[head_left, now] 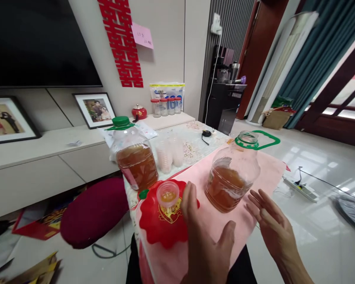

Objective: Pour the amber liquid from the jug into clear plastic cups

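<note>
My left hand (205,232) is open, thumb and fingers apart, in front of the table's middle. To its left a small clear plastic cup (168,194) with some amber liquid stands on a red scalloped tray (154,221) with gold print. My right hand (273,225) is also open, just right of a large clear plastic jug (229,181). The jug is uncapped, has a green handle ring at its neck and is partly filled with brown liquid. Neither hand appears to hold anything. A green cap (143,194) lies at the tray's upper left edge.
A second jug (136,161), capped in green, stands at the left. Stacks of clear cups (164,156) are behind the tray. The table has a pink cover (266,169). A maroon stool (96,211) is at the left; a power strip (300,189) lies on the floor.
</note>
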Motion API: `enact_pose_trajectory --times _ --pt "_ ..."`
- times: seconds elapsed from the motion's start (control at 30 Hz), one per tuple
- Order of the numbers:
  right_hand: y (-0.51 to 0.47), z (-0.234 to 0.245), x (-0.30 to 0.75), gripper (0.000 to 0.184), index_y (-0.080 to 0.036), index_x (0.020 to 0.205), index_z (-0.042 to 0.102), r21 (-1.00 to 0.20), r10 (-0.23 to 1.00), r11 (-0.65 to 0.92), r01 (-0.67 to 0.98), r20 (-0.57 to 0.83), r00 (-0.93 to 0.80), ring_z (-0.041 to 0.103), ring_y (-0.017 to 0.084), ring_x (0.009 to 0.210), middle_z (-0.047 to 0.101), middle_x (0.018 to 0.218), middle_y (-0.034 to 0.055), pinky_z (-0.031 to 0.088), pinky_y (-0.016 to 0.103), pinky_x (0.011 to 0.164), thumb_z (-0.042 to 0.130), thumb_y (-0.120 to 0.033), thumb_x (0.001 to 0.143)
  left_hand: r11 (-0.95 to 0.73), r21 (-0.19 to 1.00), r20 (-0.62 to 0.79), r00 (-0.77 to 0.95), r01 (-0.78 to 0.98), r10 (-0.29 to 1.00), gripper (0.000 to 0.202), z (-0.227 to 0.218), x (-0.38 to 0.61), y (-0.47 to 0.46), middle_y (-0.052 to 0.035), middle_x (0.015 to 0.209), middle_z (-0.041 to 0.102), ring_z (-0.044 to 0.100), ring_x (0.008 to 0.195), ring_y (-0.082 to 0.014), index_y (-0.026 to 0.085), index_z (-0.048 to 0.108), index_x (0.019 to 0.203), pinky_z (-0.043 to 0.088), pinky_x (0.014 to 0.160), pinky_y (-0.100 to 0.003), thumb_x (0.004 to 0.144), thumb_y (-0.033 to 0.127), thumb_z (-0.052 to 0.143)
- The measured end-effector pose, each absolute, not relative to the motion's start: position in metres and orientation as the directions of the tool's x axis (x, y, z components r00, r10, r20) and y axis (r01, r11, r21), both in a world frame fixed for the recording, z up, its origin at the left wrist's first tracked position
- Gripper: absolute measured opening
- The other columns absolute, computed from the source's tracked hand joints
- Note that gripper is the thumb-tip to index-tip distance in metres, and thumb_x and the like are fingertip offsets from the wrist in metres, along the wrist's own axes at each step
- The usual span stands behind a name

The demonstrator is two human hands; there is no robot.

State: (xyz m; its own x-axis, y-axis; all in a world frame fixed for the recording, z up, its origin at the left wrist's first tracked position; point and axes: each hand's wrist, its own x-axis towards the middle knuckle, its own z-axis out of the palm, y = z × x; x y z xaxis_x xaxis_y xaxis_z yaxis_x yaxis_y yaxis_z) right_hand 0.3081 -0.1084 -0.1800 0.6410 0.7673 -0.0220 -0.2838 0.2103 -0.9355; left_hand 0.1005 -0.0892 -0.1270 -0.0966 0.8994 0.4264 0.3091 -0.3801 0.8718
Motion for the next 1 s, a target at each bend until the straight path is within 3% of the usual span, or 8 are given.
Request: enact_pose_trajectory --times 0.07,0.13,0.2,0.27,0.4,0.57,0.73,1.0 --pt "-0.120 -0.186 0.303 0.058 -0.028 0.119 0.077 -0.934 0.708 0.190 -0.303 -0.083 0.701 0.064 0.036 0.127 0.070 0.138 0.0121 0.041 0.063 0.117 0.092 -0.049 0.067 -0.365 0.889 0.417 -0.159 0.278 0.895 0.089 -0.125 0.074 -0.083 -0.0140 0.167 0.028 0.032 0.155 -0.0363 0.031 0.024 0.161 0.038 0.125 -0.059 0.086 0.026 0.072" --pt "-0.131 -0.194 0.297 0.054 -0.027 0.111 0.079 -0.939 0.674 0.168 -0.299 -0.111 0.730 0.071 0.028 0.112 0.076 0.125 0.0099 0.053 0.047 0.108 0.094 -0.049 0.065 -0.329 0.899 0.397 -0.222 0.288 0.891 0.091 -0.127 0.051 -0.072 -0.0124 0.167 0.027 0.037 0.152 -0.0368 0.034 0.026 0.160 0.040 0.122 -0.062 0.084 0.035 0.076" --pt "-0.139 -0.202 0.289 0.049 -0.026 0.106 0.081 -0.948 0.674 0.149 -0.280 -0.110 0.731 0.075 0.021 0.097 0.080 0.111 0.0078 0.060 0.030 0.093 0.095 -0.047 0.064 -0.252 0.911 0.352 -0.293 0.327 0.889 0.098 -0.131 0.032 -0.059 -0.0153 0.164 0.030 0.037 0.152 -0.0392 0.029 0.029 0.158 0.038 0.123 -0.064 0.077 0.041 0.081" --pt "-0.144 -0.207 0.280 0.045 -0.025 0.105 0.081 -0.964 0.719 0.137 -0.227 -0.061 0.692 0.075 0.018 0.089 0.081 0.102 0.0080 0.062 0.021 0.083 0.094 -0.045 0.067 -0.166 0.926 0.278 -0.314 0.338 0.908 0.105 -0.136 0.021 -0.047 -0.0179 0.164 0.030 0.034 0.154 -0.0395 0.023 0.028 0.158 0.037 0.125 -0.061 0.072 0.043 0.084" --pt "-0.146 -0.208 0.266 0.033 -0.024 0.108 0.081 -0.988 0.841 0.150 -0.033 0.110 0.530 0.076 0.020 0.088 0.080 0.097 0.0101 0.064 0.023 0.080 0.086 -0.041 0.079 -0.083 0.947 0.164 -0.246 0.309 0.955 0.117 -0.147 0.014 -0.027 -0.0191 0.165 0.031 0.034 0.155 -0.0347 0.019 0.018 0.161 0.036 0.127 -0.056 0.069 0.040 0.086" --pt "-0.144 -0.206 0.259 0.027 -0.026 0.114 0.077 -0.981 0.919 0.163 0.105 0.190 0.344 0.076 0.022 0.090 0.078 0.095 0.0090 0.066 0.029 0.080 0.077 -0.035 0.089 -0.067 0.964 0.116 -0.182 0.257 0.976 0.118 -0.154 0.015 -0.013 -0.0219 0.157 0.045 0.052 0.143 -0.0310 0.013 0.010 0.162 0.051 0.115 -0.045 0.073 0.036 0.083" --pt "-0.143 -0.202 0.251 0.026 -0.026 0.112 0.078 -0.982 0.929 0.153 0.113 0.182 0.322 0.075 0.024 0.085 0.077 0.093 0.0094 0.066 0.031 0.076 0.077 -0.037 0.088 -0.066 0.978 0.102 -0.178 0.200 0.979 0.117 -0.156 0.014 -0.007 -0.0190 0.145 0.058 0.063 0.132 -0.0281 0.016 0.010 0.162 0.052 0.113 -0.043 0.072 0.029 0.083" --pt "-0.144 -0.188 0.240 0.025 -0.027 0.107 0.079 -0.993 0.936 0.097 0.073 0.116 0.332 0.074 0.022 0.082 0.077 0.089 0.0084 0.063 0.027 0.072 0.077 -0.043 0.087 -0.061 0.994 0.079 -0.207 0.090 0.975 0.123 -0.148 0.010 -0.009 -0.0187 0.142 0.060 0.064 0.130 -0.0286 0.019 0.011 0.162 0.054 0.110 -0.042 0.067 0.029 0.088"
